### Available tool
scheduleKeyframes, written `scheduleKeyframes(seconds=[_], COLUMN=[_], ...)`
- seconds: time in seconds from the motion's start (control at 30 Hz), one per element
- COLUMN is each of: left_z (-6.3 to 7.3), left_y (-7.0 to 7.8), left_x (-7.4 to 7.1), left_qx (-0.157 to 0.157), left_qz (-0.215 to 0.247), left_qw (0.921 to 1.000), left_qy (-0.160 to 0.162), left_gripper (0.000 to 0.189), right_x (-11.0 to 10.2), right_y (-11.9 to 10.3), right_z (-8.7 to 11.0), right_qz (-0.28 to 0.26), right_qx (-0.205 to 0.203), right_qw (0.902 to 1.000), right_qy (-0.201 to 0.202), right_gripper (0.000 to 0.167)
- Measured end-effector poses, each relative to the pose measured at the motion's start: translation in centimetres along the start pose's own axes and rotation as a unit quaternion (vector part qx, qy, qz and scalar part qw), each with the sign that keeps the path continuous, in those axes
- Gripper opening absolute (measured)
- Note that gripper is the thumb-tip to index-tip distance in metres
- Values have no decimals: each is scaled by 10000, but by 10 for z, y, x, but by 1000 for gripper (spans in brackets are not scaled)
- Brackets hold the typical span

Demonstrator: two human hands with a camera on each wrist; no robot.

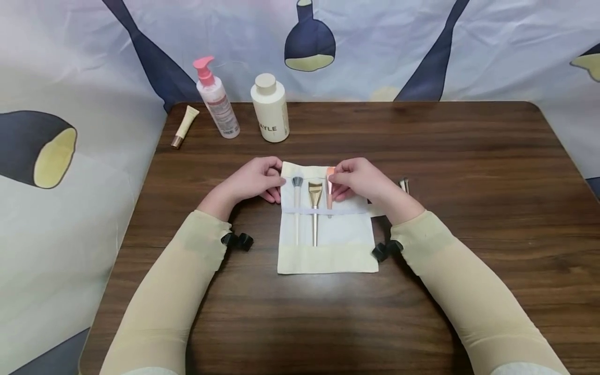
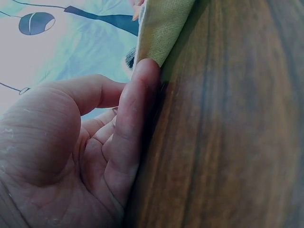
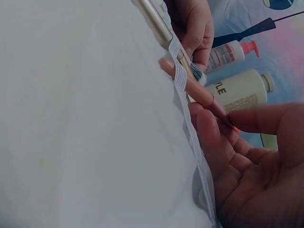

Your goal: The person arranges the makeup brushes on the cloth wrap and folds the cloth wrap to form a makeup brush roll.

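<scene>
A cream fabric brush roll [image 1: 349,237] lies unrolled on the table, with a pale elastic band across it. My left hand [image 1: 255,179] pinches the roll's upper left edge between thumb and fingers. With my right hand [image 1: 360,179] I pinch a rose-gold makeup brush [image 3: 197,90] near its head; its handle passes under the elastic, as the right wrist view shows. Left of it, a gold flat-headed makeup brush [image 1: 315,195] and a makeup brush with a clear handle and dark bristles [image 1: 297,183] sit under the same band.
Beyond my right wrist, partly hidden, lie the ends of small metallic items [image 1: 404,185]. At the back left stand a pink-topped pump bottle [image 1: 220,107] and a white capped bottle [image 1: 271,114]. A small cream tube [image 1: 185,126] lies near the table's left edge.
</scene>
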State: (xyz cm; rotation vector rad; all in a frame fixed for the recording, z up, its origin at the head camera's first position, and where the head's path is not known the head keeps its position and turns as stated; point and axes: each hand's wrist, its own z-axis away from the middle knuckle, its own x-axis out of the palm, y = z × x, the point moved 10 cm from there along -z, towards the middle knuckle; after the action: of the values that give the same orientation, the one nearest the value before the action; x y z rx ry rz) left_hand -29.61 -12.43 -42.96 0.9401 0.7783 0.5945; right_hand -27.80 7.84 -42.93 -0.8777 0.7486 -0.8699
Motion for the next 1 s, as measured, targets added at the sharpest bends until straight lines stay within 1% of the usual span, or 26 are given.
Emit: scheduleKeyframes(seconds=[0.17, 0.33, 0.43, 0.57, 0.73, 0.9, 1.0], left_z=[-1, -1, 1, 2, 2, 3, 3], left_y=[2, -2, -3, -3, -5, 3, 1], left_x=[-3, 2, 3, 3, 6, 2, 3], left_qx=[38, -10, -11, 21, -76, 87, 39], left_qz=[-21, 19, 9, -21, -12, -13, -5], left_qw=[10000, 10000, 10000, 10000, 10000, 9999, 10000], left_qy=[50, -7, -3, 29, -57, 66, 8], left_gripper=[22, 22, 22, 22, 22, 21, 21], right_x=[2, 7, 9, 8, 10, 8, 9], right_y=[-3, 3, 4, 4, 8, 3, 5], right_z=[0, 4, 5, 8, 11, 13, 13], right_qz=[288, 576, 863, 1407, 1938, 1958, 1946], right_qx=[-98, -20, -57, -155, -27, -70, 4], right_qw=[9994, 9976, 9954, 9894, 9801, 9800, 9800], right_qy=[-150, -393, -414, -333, -420, -336, -418], right_gripper=[19, 19, 20, 24, 25, 21, 20])
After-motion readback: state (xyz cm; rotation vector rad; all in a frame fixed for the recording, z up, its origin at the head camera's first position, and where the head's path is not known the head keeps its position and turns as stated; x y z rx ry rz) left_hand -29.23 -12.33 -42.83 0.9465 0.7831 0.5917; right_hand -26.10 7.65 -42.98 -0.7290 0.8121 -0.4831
